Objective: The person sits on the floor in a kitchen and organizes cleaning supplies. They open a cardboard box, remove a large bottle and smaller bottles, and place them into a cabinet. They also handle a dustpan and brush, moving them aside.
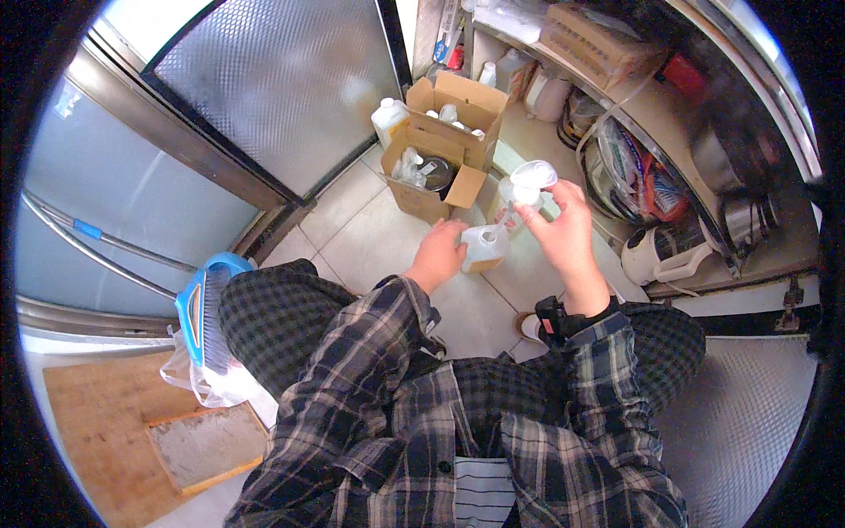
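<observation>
My left hand (443,251) rests against the left side of a translucent white plastic bottle (482,254) with an open neck. My right hand (561,231) grips a white cap piece (528,195) above and to the right of it, with a clear plastic cup-like cover (533,174) at its top. A thin, pale tube or stem (503,223) slants from there down to the bottle's mouth. Behind my right fingers stands a larger translucent container with red writing, partly hidden, so I cannot tell whether the cap piece touches it.
Two open cardboard boxes (422,204) with bottles and a dark round item stand ahead, a white jug (389,119) beside them. Open cabinet shelves at right hold a cardboard carton (594,46), bags and a white kettle-like appliance (643,254). A blue dustpan (191,310) and brush lie left.
</observation>
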### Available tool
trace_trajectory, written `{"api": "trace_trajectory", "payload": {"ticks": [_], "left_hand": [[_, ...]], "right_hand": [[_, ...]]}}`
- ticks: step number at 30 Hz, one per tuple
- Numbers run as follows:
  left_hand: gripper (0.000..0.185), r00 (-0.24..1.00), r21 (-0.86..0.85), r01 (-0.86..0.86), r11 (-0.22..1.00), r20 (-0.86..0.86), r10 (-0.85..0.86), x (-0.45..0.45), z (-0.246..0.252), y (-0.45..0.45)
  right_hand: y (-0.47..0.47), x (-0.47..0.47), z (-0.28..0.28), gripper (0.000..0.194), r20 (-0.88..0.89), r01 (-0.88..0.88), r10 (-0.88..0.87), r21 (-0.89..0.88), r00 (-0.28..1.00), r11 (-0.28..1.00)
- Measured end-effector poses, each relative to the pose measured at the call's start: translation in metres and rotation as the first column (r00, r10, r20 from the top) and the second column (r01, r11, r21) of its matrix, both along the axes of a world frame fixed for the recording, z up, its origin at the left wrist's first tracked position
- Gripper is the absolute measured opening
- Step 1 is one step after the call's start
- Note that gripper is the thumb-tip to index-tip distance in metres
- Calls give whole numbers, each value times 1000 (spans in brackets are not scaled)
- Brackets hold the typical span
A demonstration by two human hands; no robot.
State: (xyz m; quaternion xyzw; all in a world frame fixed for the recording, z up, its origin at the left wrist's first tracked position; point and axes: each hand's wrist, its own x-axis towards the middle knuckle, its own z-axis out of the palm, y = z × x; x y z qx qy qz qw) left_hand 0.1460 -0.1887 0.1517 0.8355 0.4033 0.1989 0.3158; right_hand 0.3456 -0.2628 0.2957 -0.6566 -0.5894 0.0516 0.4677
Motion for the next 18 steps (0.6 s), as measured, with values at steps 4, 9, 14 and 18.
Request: {"api": "trace_trajectory", "payload": {"ticks": [4,9,14,18], "left_hand": [[30,983,54,-83,995,170,72,4,31,13],[29,987,51,-64,997,154,55,6,44,14],[31,975,50,-36,998,220,24,10,40,5],[36,961,66,-51,996,274,31,21,47,3]], "right_hand": [[4,1,-25,36,-34,-21,17,-110,999,994],[7,-6,-58,42,-311,-64,-9,-225,950,972],[6,-6,-69,44,-172,-90,55,-202,984,975],[6,-7,-66,44,-126,-103,83,-161,989,982]]}}
